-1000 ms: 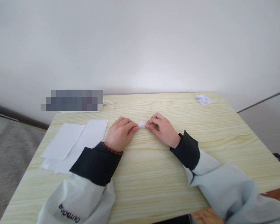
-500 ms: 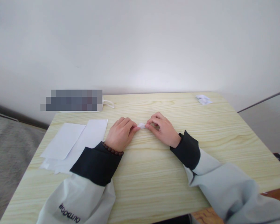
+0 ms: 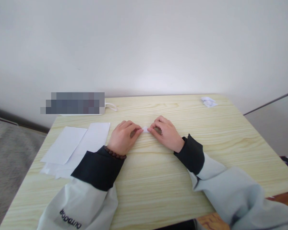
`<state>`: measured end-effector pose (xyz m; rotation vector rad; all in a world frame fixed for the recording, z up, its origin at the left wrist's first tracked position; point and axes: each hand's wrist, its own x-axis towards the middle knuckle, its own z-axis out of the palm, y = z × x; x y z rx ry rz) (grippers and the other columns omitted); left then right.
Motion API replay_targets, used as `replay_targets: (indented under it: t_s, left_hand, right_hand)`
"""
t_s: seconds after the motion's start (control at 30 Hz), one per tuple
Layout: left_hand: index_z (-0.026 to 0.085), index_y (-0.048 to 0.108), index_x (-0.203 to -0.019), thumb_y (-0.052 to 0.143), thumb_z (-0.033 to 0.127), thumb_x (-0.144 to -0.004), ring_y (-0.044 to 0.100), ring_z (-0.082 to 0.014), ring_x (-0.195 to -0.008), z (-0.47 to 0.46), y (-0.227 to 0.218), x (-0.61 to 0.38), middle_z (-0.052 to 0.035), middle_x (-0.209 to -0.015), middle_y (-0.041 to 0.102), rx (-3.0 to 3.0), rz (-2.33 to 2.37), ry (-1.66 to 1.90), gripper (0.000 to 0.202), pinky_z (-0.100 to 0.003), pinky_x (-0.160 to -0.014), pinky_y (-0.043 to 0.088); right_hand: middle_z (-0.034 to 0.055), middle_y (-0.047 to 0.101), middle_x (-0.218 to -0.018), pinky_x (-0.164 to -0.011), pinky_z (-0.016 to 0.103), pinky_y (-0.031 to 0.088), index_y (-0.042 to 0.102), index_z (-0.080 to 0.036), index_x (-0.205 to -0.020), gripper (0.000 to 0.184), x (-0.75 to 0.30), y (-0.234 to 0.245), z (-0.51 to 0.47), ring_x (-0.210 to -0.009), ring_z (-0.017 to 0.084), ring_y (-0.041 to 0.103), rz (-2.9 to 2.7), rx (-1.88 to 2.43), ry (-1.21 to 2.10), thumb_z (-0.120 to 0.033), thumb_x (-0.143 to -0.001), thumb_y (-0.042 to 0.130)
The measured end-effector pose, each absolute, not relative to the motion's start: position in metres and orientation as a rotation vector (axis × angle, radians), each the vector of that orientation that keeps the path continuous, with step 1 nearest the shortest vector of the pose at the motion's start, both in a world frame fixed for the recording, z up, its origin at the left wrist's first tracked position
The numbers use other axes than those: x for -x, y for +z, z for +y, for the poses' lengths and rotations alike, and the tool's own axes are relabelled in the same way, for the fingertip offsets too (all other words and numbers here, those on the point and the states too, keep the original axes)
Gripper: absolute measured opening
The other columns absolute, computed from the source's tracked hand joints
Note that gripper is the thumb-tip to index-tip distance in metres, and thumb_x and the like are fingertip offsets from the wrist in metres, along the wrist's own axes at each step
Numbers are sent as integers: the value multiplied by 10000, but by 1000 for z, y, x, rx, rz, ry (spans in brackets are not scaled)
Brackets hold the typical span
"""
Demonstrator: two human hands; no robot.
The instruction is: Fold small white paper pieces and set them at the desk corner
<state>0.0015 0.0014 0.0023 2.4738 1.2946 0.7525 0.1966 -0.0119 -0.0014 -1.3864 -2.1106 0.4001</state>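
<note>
The left hand (image 3: 123, 138) and right hand (image 3: 165, 132) each pinch 1 side of a paper bit (image 3: 145, 129) (any folds are too small to tell), on or just above the table (image 3: 148, 179). Uneven pulling could tear it; a slack pinch could lose it.

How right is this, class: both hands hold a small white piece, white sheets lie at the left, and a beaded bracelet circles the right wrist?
Not quite: the head view shows the beaded bracelet at the base of the left hand, not the right hand. Both hands hold the small white piece; white sheets lie at the left.
</note>
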Motion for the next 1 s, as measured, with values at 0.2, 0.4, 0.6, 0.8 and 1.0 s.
replay_targets:
  t_s: [0.2, 0.4, 0.6, 0.8, 1.0]
  left_hand:
    - [186, 676, -764, 539, 306, -854, 544, -182, -751, 2, 2, -3, -31, -735, 636, -2426, 1347, 748, 203, -313, -708, 425]
    - [182, 669, -731, 549, 327, -849, 541, -175, -716, 1, 1, -4, -33, -710, 636, -2439, 1369, 754, 222, -307, -685, 420]
    - [176, 665, -721, 558, 313, -843, 534, -169, -696, 1, 1, -6, -30, -695, 626, -2454, 1397, 742, 212, -302, -666, 406]
    - [180, 657, -691, 585, 292, -824, 522, -164, -678, 3, -1, -7, -17, -667, 599, -2397, 1452, 719, 188, -296, -646, 385]
    - [180, 644, -709, 591, 292, -825, 519, -169, -693, 3, 0, -7, -15, -682, 599, -2397, 1452, 681, 169, -302, -662, 380]
  right_hand:
    - [32, 525, -837, -719, 288, 415, 614, -167, -804, 175, -196, -2, -13, -777, 146, 515, -2054, 1406, 428, -329, -851, 567]
    - [29, 506, -855, -728, 283, 420, 630, -177, -834, 103, -199, 1, -12, -780, 141, 513, -2057, 1395, 537, -253, -854, 564]
    - [27, 503, -860, -741, 286, 415, 637, -180, -844, 94, -199, 2, -11, -801, 146, 510, -2057, 1404, 569, -246, -851, 570]
    - [31, 515, -901, -752, 291, 409, 629, -191, -909, 93, -198, 3, -11, -809, 148, 508, -2052, 1422, 580, -233, -842, 580]
    - [24, 528, -885, -729, 283, 400, 568, -184, -855, 63, -197, 1, -9, -790, 146, 503, -2014, 1428, 566, -207, -806, 601]
